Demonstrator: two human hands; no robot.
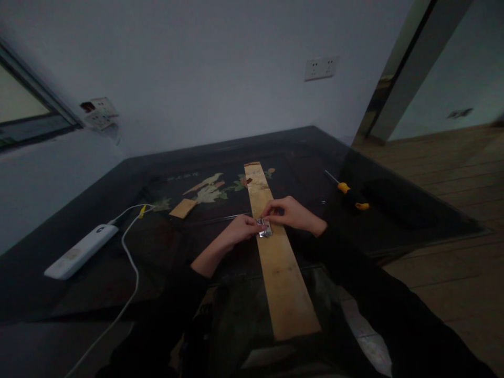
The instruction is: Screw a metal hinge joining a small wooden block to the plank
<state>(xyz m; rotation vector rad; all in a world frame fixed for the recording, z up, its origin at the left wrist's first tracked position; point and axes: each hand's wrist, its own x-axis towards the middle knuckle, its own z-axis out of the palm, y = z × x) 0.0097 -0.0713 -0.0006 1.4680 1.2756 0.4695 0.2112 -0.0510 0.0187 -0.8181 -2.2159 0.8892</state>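
Observation:
A long wooden board (281, 268) runs away from me across the dark table, its near end sticking out past the table edge. Around its middle lies a small shiny metal fitting (264, 229), possibly a latch or hinge; its exact kind is hard to make out. My left hand (239, 230) pinches the fitting's left side with thumb and index finger. From the right, my right hand (289, 212) reaches over the board with its fingertips pressed together at the fitting's upper edge. Whatever those fingertips hold, if anything, is too small to tell.
A screwdriver (346, 190) with a yellow and black handle lies on the right of the table (299, 144). To the left are a small wooden piece (183, 208) and a white power strip (81, 252) with its cable (134, 262). A wall stands behind.

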